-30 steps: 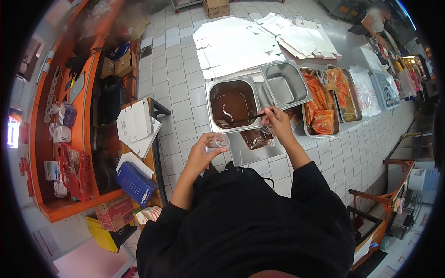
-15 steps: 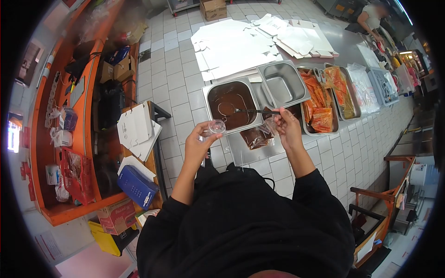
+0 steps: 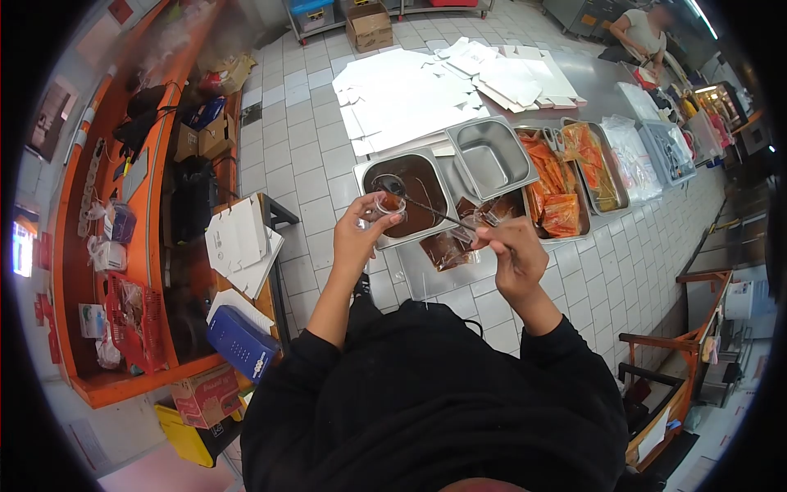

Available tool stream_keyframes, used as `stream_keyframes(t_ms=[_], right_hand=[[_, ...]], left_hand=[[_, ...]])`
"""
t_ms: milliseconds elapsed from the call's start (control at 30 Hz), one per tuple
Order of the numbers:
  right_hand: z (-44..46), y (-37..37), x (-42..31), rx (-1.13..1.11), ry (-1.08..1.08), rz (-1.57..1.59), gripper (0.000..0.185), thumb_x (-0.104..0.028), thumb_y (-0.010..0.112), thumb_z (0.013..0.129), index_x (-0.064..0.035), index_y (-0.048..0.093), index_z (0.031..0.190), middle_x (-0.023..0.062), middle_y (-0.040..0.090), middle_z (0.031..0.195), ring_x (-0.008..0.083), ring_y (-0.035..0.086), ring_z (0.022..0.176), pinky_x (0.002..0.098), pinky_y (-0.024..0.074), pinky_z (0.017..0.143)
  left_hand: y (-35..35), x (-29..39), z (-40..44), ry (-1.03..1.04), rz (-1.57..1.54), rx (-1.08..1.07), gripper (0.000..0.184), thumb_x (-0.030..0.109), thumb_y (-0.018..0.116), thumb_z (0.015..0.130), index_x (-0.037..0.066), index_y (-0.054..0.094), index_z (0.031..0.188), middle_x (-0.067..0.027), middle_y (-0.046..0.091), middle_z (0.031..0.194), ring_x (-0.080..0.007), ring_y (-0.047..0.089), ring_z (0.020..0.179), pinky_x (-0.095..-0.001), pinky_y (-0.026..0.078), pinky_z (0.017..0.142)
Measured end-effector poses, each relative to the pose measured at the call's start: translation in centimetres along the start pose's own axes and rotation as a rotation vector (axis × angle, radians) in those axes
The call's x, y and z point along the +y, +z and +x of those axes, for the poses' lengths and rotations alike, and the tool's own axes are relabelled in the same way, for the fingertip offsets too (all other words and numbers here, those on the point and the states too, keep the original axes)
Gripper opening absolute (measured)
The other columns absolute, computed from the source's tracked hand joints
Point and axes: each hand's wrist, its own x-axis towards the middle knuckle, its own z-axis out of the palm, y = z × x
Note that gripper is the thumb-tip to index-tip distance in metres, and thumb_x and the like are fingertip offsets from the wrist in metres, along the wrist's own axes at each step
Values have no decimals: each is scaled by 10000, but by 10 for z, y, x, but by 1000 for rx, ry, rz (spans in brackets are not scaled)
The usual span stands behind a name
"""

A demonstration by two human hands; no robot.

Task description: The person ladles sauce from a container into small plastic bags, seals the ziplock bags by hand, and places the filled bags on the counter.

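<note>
My left hand [image 3: 361, 232] is closed around a small clear plastic cup [image 3: 390, 205], which shows reddish-brown sauce inside. In my right hand [image 3: 515, 252] is the handle of a ladle [image 3: 434, 210]. The ladle's bowl is just beyond the cup, over a steel pan [image 3: 443, 174] of brown sauce [image 3: 422, 182]; whether it touches the cup, I cannot tell. Clear plastic [image 3: 465, 238] shows by my right fingers, and I cannot tell if they hold it too. Bags of brown sauce [image 3: 447, 252] lie below, on the steel table.
Right of the sauce pan stand a bare steel pan [image 3: 490, 156] and pans with orange-red bags [image 3: 566, 213]. White flat cardboard [image 3: 402, 94] covers the table's far side. A person [image 3: 643, 34] is at the far right. Orange shelving [image 3: 131, 238] stands left.
The ladle's bowl has risen out of the sauce toward the cup, and my right hand has moved down. The cup, clear before, now shows sauce.
</note>
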Motion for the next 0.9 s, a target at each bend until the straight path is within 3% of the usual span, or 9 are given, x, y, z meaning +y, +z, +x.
stream_keyframes(t_ms=[200, 367, 433, 500, 633, 733, 800, 833, 900], right_hand=[[-7, 5, -1, -74, -127, -126, 115, -26, 635, 895, -32, 685, 998, 46, 695, 807, 179, 609, 744, 288, 487, 670], [-23, 23, 27, 253, 455, 183, 141, -83, 551, 968, -41, 671, 1028, 46, 673, 844, 211, 609, 778, 292, 491, 685], [-20, 29, 29, 119, 422, 24, 158, -113, 541, 977, -48, 672, 1036, 49, 675, 868, 216, 599, 811, 304, 488, 709], [-19, 39, 35, -136, 345, -171, 199, -185, 528, 991, -68, 675, 1057, 52, 677, 944, 226, 563, 898, 333, 466, 783], [-18, 68, 32, -282, 135, -413, 221, -209, 521, 992, -67, 671, 1072, 47, 676, 968, 242, 558, 913, 332, 451, 789], [-14, 76, 16, -214, 338, -36, 216, -218, 538, 993, -69, 669, 1078, 24, 680, 976, 180, 568, 893, 312, 442, 769], [-10, 75, 6, -232, 859, 544, 197, -219, 570, 983, -69, 668, 1065, 4, 670, 953, 116, 565, 877, 289, 436, 763], [-9, 74, 4, -214, 1037, 728, 192, -220, 581, 980, -69, 668, 1060, -3, 667, 945, 94, 563, 871, 281, 435, 761], [-8, 73, 0, -122, 1024, 1007, 133, -241, 631, 959, -121, 674, 995, -38, 625, 835, 12, 500, 698, 163, 381, 616]], left_hand=[[-1, 4, 3, 16, -8, -2, 457, 190, 800, 785, 39, 621, 1177, -100, 695, 1101, -52, 618, 639, -186, 344, 365], [-4, 12, 0, 6, 67, 31, 428, 194, 804, 781, 79, 648, 1163, -87, 696, 1091, -54, 617, 653, -188, 360, 400], [-5, 10, -1, -43, 121, 22, 427, 194, 808, 775, 83, 657, 1159, -91, 692, 1098, -65, 626, 685, -195, 401, 449], [-1, 2, 1, 537, 212, 133, 400, 182, 824, 754, 65, 680, 1109, -96, 666, 1078, -95, 620, 756, -229, 482, 608], [-4, 14, -20, 551, 469, 182, 399, 145, 830, 738, 54, 685, 1098, -89, 621, 1037, -122, 603, 771, -257, 492, 756], [-2, 19, -33, 539, 256, 67, 409, 120, 819, 748, 61, 677, 1128, -56, 593, 958, -89, 567, 696, -215, 492, 618], [-3, 40, -47, 83, -139, -120, 422, 86, 792, 772, 49, 656, 1170, -73, 621, 1008, -51, 560, 690, -176, 429, 451], [-6, 30, -46, 80, -299, -202, 445, 50, 746, 813, 18, 604, 1234, -96, 641, 1057, -24, 560, 676, -159, 344, 350], [-17, 37, -50, -32, -440, -232, 454, 42, 729, 828, 5, 580, 1255, -108, 645, 1071, -28, 562, 665, -160, 355, 357]])
